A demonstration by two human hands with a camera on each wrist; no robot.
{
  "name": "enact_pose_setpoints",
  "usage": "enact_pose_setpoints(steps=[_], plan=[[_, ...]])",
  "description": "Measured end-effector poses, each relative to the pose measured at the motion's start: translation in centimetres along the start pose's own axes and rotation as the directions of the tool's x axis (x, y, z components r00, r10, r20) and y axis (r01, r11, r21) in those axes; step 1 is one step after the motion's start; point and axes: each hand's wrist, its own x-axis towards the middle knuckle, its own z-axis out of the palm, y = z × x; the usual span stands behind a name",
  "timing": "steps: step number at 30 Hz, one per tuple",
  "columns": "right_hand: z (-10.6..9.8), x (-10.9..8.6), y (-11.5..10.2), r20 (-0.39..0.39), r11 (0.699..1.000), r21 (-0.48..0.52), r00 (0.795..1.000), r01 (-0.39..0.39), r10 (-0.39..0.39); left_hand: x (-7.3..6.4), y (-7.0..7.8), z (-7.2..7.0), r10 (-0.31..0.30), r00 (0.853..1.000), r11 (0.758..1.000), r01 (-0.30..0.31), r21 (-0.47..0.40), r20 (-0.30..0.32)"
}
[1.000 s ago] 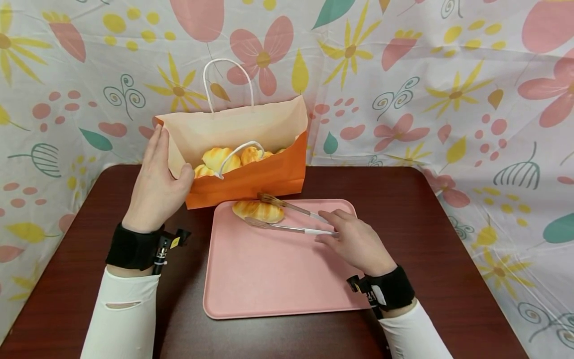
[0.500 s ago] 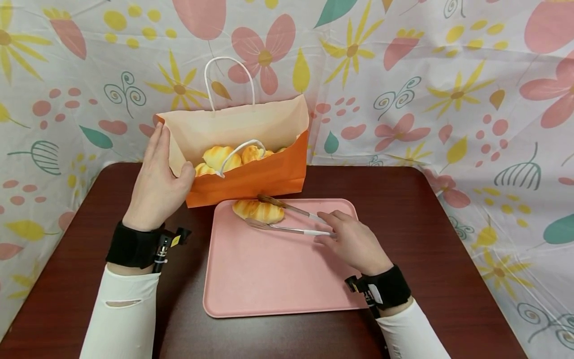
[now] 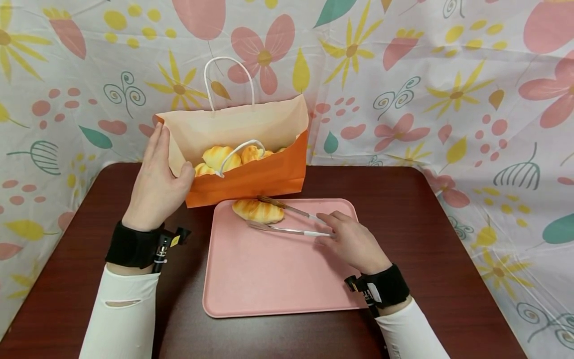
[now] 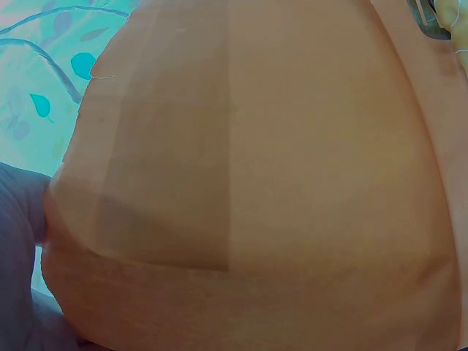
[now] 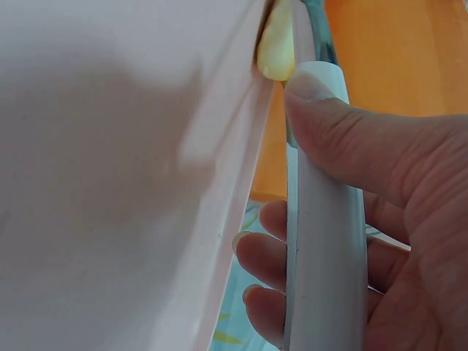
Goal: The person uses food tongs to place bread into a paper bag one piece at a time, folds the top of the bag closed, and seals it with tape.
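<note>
My left hand point(image 3: 157, 182) rests against the left side of an open orange paper bag point(image 3: 251, 184), fingers straight and thumb near its front edge. That side panel of the paper bag point(image 4: 307, 161) fills most of the left wrist view. My right hand point(image 3: 354, 242) grips metal tongs with white handles point(image 3: 291, 230), the thumb lying along a handle in the right wrist view. A striped bread roll point(image 3: 257, 212) lies between the spread tips of the tongs, at the back left of the pink tray point(image 3: 269, 279).
Several bread rolls point(image 3: 221, 158) sit inside the bag, whose white front handle point(image 3: 239, 148) hangs across its mouth. The bag stands just behind the tray on a dark wooden table point(image 3: 417, 219). A patterned cloth point(image 3: 358, 75) hangs behind the table.
The near arm of the tongs has shifted slightly toward me, off the roll's near edge, so the tips stand a little wider. The left hand and bag have stayed in place.
</note>
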Motion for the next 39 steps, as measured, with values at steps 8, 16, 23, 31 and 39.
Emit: enact_pose_setpoints(steps=[8, 16, 23, 31, 39], plan=[[0.13, -0.08, 0.14, -0.013, 0.999, -0.01, 0.999, 0.034, -0.034, -0.05, 0.03, -0.01, -0.005, 1.0, 1.0, 0.005, 0.006, 0.005], [0.1, -0.13, 0.01, -0.041, 0.999, -0.023, 0.998, 0.04, -0.041, 0.01, 0.0, 0.05, 0.001, 1.0, 1.0, -0.001, 0.014, 0.001], [0.1, -0.13, 0.1, -0.039, 0.999, -0.04, 0.999, 0.031, -0.032, 0.0, 0.0, 0.03, -0.003, 1.0, 1.0, 0.003, 0.014, 0.006], [-0.08, -0.15, 0.04, -0.048, 0.998, -0.044, 0.998, 0.048, -0.05, 0.0, 0.06, 0.0, -0.01, 1.0, 1.0, 0.01, 0.011, 0.007], [-0.18, -0.19, 0.05, -0.046, 0.998, -0.047, 0.998, 0.048, -0.05, 0.03, 0.01, 0.02, -0.013, 1.0, 1.0, 0.013, 0.006, 0.008]])
